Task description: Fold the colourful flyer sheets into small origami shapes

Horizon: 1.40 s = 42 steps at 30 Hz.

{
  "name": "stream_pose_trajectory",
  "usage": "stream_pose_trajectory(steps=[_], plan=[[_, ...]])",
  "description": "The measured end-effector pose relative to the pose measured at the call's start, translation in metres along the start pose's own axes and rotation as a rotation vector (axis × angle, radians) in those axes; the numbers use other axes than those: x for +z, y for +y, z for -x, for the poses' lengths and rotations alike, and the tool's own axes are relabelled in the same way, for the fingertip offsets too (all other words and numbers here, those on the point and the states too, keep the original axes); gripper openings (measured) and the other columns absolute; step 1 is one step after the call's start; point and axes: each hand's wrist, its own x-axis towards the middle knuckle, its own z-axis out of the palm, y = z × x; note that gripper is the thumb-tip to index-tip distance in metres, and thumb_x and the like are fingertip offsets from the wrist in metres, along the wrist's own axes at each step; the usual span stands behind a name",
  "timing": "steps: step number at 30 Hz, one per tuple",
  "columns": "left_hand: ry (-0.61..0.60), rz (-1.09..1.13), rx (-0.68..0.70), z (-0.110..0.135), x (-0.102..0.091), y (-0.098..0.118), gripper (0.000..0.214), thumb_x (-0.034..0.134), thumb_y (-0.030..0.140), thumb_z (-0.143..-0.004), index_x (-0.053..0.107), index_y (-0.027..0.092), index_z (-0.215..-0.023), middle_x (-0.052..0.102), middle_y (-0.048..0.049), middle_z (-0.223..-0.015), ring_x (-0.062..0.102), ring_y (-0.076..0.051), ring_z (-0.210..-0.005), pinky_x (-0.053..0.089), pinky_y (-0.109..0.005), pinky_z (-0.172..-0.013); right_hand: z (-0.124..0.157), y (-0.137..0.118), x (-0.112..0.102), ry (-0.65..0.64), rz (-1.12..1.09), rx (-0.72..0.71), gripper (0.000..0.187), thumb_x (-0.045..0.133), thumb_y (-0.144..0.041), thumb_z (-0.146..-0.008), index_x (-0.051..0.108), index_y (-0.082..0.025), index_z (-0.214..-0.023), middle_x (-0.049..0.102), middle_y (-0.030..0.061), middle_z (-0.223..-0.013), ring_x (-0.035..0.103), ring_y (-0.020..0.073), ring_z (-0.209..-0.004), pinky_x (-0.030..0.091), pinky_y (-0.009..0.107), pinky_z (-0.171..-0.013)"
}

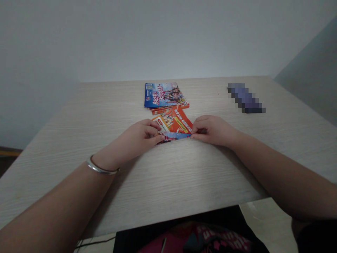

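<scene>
An orange printed leaflet (177,121) lies on the table with its near edge turned up, so a strip of its blue back shows. My left hand (142,137) pinches the left end of that folded edge between thumb and fingers. At the right end, my right hand (210,130) grips the same leaflet, fingers closed. Just beyond it rests a stack of leaflets (164,95), the top one blue with red and white lettering and orange ones under it. The leaflet's far part reaches close to the stack.
The pale wood-grain table (168,182) runs back to a white wall (168,38). A dark purple, pixelated object (246,98) lies at the back right. A silver bangle (101,168) circles my left wrist. A dark cable (96,242) hangs below the near edge.
</scene>
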Motion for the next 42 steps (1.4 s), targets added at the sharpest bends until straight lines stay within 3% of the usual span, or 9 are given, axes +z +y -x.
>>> stream_pose_trajectory(steps=[7, 10, 13, 20, 25, 29, 32, 37, 42], plan=[[0.094, -0.202, -0.059, 0.0, 0.004, -0.002, 0.029, 0.055, 0.038, -0.094, 0.074, 0.018, -0.087, 0.067, -0.009, -0.099, 0.062, -0.023, -0.096, 0.053, -0.042, -0.091, -0.002, -0.005, 0.007, 0.086, -0.001, 0.203, 0.017, 0.067, -0.03, -0.089, 0.074, -0.022, -0.102, 0.076, 0.0017, -0.085, 0.066, 0.0159, -0.074, 0.043, 0.026, -0.066], [0.113, -0.286, -0.025, 0.0, 0.007, -0.004, 0.024, 0.056, 0.033, -0.094, 0.07, 0.016, -0.085, 0.065, -0.0083, -0.09, 0.061, -0.023, -0.089, 0.053, -0.041, -0.085, -0.002, -0.008, 0.01, 0.094, 0.101, 0.05, 0.027, 0.062, -0.027, -0.093, 0.073, -0.025, -0.118, 0.079, 0.0035, -0.099, 0.07, 0.0179, -0.085, 0.046, 0.028, -0.073], [0.152, -0.295, 0.017, 0.001, 0.011, -0.005, 0.021, 0.056, 0.029, -0.093, 0.069, 0.015, -0.084, 0.063, -0.0112, -0.099, 0.06, -0.025, -0.097, 0.053, -0.042, -0.092, -0.004, -0.009, 0.013, 0.084, 0.199, -0.087, 0.028, 0.057, -0.03, -0.098, 0.074, -0.028, -0.119, 0.078, 0.0048, -0.109, 0.07, 0.0197, -0.093, 0.048, 0.03, -0.077], [0.236, -0.361, -0.042, 0.004, 0.011, 0.003, 0.021, 0.057, 0.025, -0.092, 0.062, 0.012, -0.107, 0.059, -0.0147, -0.115, 0.06, -0.027, -0.106, 0.053, -0.044, -0.097, -0.006, -0.013, 0.017, 0.06, 0.294, -0.132, 0.028, 0.053, -0.035, -0.101, 0.078, -0.027, -0.111, 0.076, 0.0042, -0.105, 0.068, 0.0186, -0.088, 0.047, 0.031, -0.074], [0.075, -0.457, 0.123, 0.005, 0.01, 0.011, 0.029, 0.049, 0.031, -0.099, 0.072, 0.017, -0.11, 0.066, -0.012, -0.12, 0.061, -0.029, -0.113, 0.051, -0.047, -0.102, -0.006, -0.014, 0.016, 0.055, 0.339, -0.121, 0.028, 0.052, -0.035, -0.102, 0.078, -0.028, -0.11, 0.075, 0.004, -0.103, 0.066, 0.0181, -0.089, 0.045, 0.03, -0.073], [-0.029, -0.558, 0.047, 0.008, 0.01, 0.02, 0.035, 0.047, 0.029, -0.1, 0.066, 0.019, -0.128, 0.072, -0.0098, -0.123, 0.066, -0.028, -0.112, 0.053, -0.044, -0.098, -0.009, -0.015, 0.015, 0.062, 0.42, -0.071, 0.031, 0.048, -0.033, -0.103, 0.078, -0.025, -0.109, 0.076, 0.0056, -0.102, 0.066, 0.0192, -0.09, 0.045, 0.031, -0.073], [-0.036, -0.588, 0.052, 0.011, 0.012, 0.022, 0.034, 0.046, 0.024, -0.1, 0.064, 0.021, -0.129, 0.072, -0.0084, -0.125, 0.069, -0.026, -0.108, 0.055, -0.041, -0.092, -0.011, -0.016, 0.014, 0.08, 0.45, -0.002, 0.029, 0.05, -0.031, -0.102, 0.077, -0.025, -0.108, 0.077, 0.0064, -0.104, 0.066, 0.0197, -0.089, 0.045, 0.031, -0.074], [0.0, -0.647, 0.157, 0.011, 0.015, 0.021, 0.032, 0.047, 0.019, -0.099, 0.068, 0.014, -0.123, 0.07, -0.0122, -0.128, 0.064, -0.028, -0.118, 0.052, -0.044, -0.102, -0.013, -0.016, 0.012, 0.055, 0.452, 0.005, 0.027, 0.052, -0.028, -0.1, 0.077, -0.021, -0.103, 0.077, 0.0082, -0.101, 0.067, 0.0214, -0.089, 0.047, 0.033, -0.076], [-0.055, -0.651, 0.091, 0.01, 0.015, 0.026, 0.036, 0.048, 0.016, -0.098, 0.066, 0.014, -0.128, 0.068, -0.0125, -0.131, 0.065, -0.031, -0.114, 0.055, -0.045, -0.094, -0.013, -0.019, 0.011, 0.025, 0.449, 0.006, 0.027, 0.052, -0.025, -0.099, 0.078, -0.019, -0.099, 0.077, 0.0091, -0.104, 0.069, 0.0219, -0.088, 0.048, 0.033, -0.077]])
